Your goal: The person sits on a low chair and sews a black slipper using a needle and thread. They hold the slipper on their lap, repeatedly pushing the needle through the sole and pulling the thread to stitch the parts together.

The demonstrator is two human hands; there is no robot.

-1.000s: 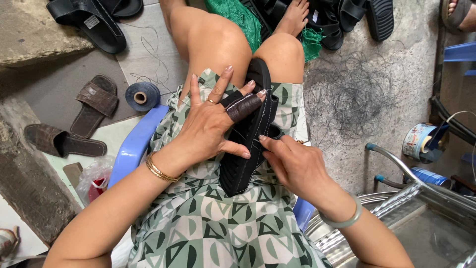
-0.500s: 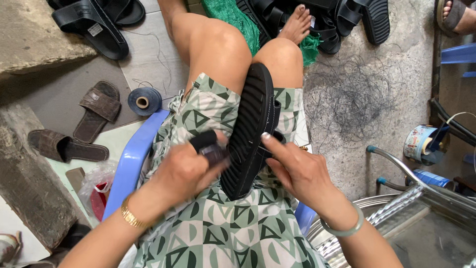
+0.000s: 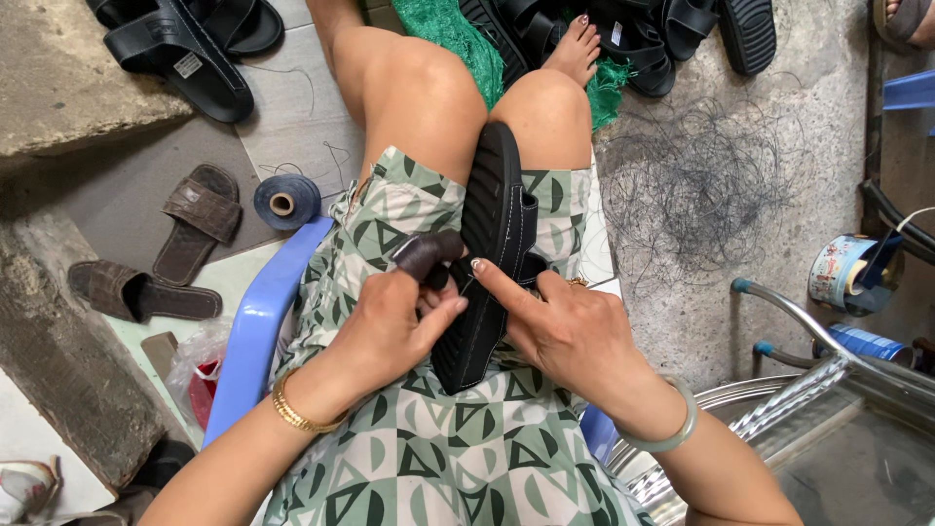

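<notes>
- Where the concrete floor (image 3: 799, 146) lies bare at the right, there is open room between the person's knees and the metal frame (image 3: 808, 331) at the lower right; a tangle of dark thread (image 3: 701, 185) is spread over that patch.
- Blue plastic chair (image 3: 255, 321): its edge shows at the person's left side, near a stone slab (image 3: 68, 370) that closes off the room on that side.
- Pile of black sandals (image 3: 623, 34) on green netting (image 3: 458, 29) at the top, beside the bare foot.
- Black sandal (image 3: 487, 253): lies lengthwise on the lap over the patterned dress, ridged sole turned sideways, pale stitching along its rim, toe towards the knees.
- Two brown slippers (image 3: 195, 219) on the floor at the left, well apart from the lap.
- Left hand (image 3: 385, 326): fingers clenched around a dark brown cylindrical tool (image 3: 429, 255), whose tip touches the sandal's side.
- Right hand (image 3: 565, 326): forefinger stretched along the sole, the other fingers grasping the black sandal from below.
- Round tin with a pale printed label (image 3: 842, 273), at the right edge, just beside the metal frame.
- Spool of blue thread (image 3: 287, 202), standing near the chair's corner.
</notes>
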